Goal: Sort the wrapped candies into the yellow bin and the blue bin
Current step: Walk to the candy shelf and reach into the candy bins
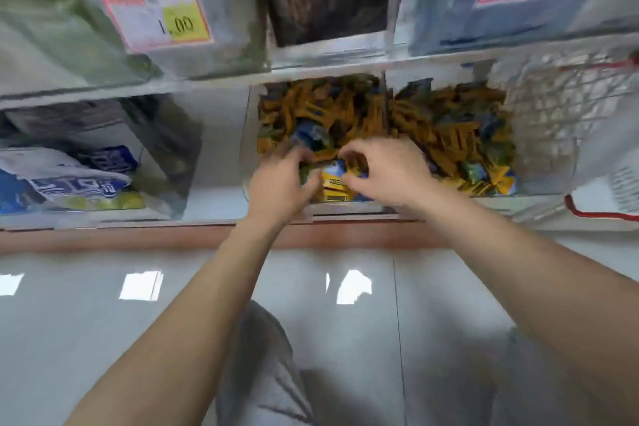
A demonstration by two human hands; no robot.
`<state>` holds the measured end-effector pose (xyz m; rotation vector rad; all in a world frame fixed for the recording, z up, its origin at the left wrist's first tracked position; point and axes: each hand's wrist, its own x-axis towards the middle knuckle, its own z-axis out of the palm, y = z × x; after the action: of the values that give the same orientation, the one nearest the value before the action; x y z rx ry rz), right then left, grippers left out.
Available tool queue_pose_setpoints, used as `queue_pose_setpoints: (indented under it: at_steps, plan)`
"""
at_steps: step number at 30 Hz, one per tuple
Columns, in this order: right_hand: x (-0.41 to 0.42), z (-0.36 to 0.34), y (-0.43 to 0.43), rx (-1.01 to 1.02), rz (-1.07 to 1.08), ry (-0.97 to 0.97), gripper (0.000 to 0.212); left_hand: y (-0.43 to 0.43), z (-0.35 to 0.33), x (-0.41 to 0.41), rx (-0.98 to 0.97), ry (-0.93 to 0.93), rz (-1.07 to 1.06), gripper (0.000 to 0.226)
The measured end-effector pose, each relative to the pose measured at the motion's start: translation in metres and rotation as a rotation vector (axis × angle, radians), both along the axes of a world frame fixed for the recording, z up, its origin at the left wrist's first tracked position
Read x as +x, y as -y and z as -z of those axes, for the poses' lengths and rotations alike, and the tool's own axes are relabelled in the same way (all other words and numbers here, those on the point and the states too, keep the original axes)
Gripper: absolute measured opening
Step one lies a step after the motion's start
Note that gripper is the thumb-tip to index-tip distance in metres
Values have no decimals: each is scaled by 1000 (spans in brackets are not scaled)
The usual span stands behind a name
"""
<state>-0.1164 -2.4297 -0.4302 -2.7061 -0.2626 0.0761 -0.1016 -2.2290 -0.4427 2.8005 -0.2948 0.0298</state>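
Note:
Two clear bins stand side by side on a low shelf. The left bin (249, 135) holds a heap of yellow-orange wrapped candies (321, 107) with some blue ones (306, 135) mixed in. The right bin (539, 199) holds a similar mix of candies (453, 135). Both my hands are in the front of the left bin. My left hand (283, 183) digs its curled fingers into the pile, blurred by motion. My right hand (387, 173) curls index finger and thumb round candies next to a yellow and blue wrapper (333, 180).
Clear bins with price labels (155, 15) hang on the shelf above. A bin with blue and white packets (79, 176) stands at the left. A wire basket with a red rim (587, 107) is at the right. Below the shelf's wooden edge (138, 237) lies glossy tiled floor.

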Motion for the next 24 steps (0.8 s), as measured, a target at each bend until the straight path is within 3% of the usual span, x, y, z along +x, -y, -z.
queue_pose_setpoints:
  at_steps: [3, 6, 12, 16, 20, 24]
  plan:
    - [1, 24, -4, -164, -47, 144, 55, -14, 25, 11, -85, 130, 66, 27]
    - [0, 29, -6, -234, -61, 210, 42, -24, 30, 15, -197, 152, 99, 28]
    - [-1, 32, -9, -138, 50, 349, 25, -30, 36, 14, -375, 138, 55, 20]
    - [3, 36, -12, 7, 145, 374, 23, -18, 32, 10, -271, 271, 233, 21]
    - [9, 33, -4, 216, 165, 352, 28, 0, 30, -1, -111, 179, 389, 17]
    - [18, 19, 7, 100, 115, 245, 57, 1, 35, 3, -31, 108, 403, 38]
